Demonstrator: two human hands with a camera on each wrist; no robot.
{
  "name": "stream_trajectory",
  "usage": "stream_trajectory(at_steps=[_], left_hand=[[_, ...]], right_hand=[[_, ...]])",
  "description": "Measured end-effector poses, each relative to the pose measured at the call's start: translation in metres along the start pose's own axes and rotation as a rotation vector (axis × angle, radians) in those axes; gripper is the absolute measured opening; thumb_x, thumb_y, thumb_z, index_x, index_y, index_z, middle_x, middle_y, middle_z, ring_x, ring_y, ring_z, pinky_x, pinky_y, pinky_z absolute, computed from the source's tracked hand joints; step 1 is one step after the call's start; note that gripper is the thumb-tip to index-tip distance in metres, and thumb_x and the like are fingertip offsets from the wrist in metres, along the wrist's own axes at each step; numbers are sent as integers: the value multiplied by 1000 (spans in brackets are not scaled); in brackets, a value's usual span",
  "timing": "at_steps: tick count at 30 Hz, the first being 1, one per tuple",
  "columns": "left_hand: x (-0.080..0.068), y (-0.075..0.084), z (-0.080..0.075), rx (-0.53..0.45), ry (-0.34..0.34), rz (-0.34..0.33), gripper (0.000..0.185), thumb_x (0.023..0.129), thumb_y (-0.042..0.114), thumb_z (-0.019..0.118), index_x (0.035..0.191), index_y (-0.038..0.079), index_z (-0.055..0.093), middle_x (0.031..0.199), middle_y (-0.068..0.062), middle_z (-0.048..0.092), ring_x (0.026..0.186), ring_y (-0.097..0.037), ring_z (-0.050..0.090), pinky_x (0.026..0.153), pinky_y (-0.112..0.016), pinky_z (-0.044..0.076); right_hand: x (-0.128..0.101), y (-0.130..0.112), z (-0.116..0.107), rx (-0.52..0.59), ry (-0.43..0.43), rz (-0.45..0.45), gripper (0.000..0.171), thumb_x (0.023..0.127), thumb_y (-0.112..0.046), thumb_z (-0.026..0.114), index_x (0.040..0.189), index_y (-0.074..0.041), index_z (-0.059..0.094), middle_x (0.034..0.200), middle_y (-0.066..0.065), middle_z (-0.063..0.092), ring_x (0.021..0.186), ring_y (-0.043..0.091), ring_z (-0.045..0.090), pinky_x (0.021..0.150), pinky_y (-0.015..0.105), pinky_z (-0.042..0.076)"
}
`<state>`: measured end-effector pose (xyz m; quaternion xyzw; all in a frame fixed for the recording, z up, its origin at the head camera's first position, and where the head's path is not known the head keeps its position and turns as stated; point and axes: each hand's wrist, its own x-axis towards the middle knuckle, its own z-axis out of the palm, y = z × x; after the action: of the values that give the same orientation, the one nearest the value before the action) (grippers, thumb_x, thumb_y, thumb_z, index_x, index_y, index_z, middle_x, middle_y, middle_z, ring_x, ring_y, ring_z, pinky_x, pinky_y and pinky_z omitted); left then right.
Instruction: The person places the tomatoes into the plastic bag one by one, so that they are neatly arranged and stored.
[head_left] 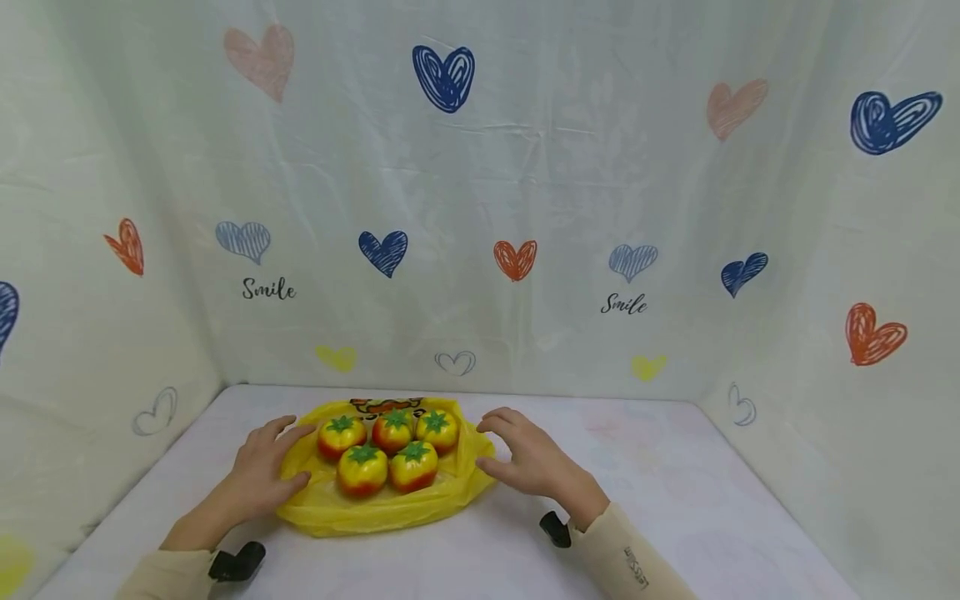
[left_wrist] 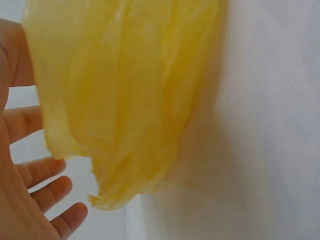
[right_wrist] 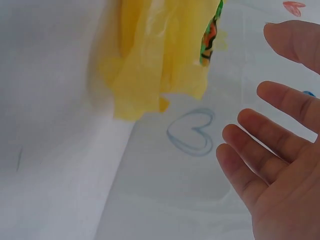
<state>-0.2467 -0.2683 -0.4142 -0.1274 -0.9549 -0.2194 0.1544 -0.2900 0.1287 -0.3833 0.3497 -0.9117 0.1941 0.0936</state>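
Note:
A yellow plastic bag (head_left: 375,518) lies spread flat on the table, printed at its far edge. On it sit several round, shiny yellow-and-red fruits with green star-shaped tops, among them a front-left fruit (head_left: 362,472) and a back-right fruit (head_left: 437,431); they look like tomatoes or persimmons. My left hand (head_left: 258,471) is at the bag's left edge with its fingers spread. In the left wrist view the bag's edge (left_wrist: 120,100) hides part of those fingers; contact is unclear. Beside the bag's right edge, my right hand (head_left: 536,454) has its fingers apart and holds nothing.
The white table (head_left: 675,500) is bordered by pale curtains (head_left: 480,325) printed with hearts and the word "Smile" at the back and both sides. A black strap piece (head_left: 238,562) sits at the left wrist, another (head_left: 555,529) at the right.

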Motion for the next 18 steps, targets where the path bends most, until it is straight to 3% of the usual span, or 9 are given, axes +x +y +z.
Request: stream_trajectory(at_steps=[10, 18], left_hand=[[0, 2, -7, 14, 41, 45, 62, 78, 25, 73, 131, 3, 49, 138, -29, 33, 119, -52, 31, 92, -70, 25], [-7, -4, -14, 98, 117, 141, 65, 76, 30, 75, 130, 3, 49, 136, -27, 37, 118, -49, 36, 85, -70, 31]], right_hand=[[-33, 34, -19, -105, 49, 42, 37, 86, -37, 67, 118, -19, 59, 127, -4, 52, 115, 15, 51, 93, 38, 47], [-60, 60, -42, -197, 39, 91, 38, 84, -32, 70, 116, -15, 61, 124, 1, 54, 114, 21, 53, 91, 40, 47]])
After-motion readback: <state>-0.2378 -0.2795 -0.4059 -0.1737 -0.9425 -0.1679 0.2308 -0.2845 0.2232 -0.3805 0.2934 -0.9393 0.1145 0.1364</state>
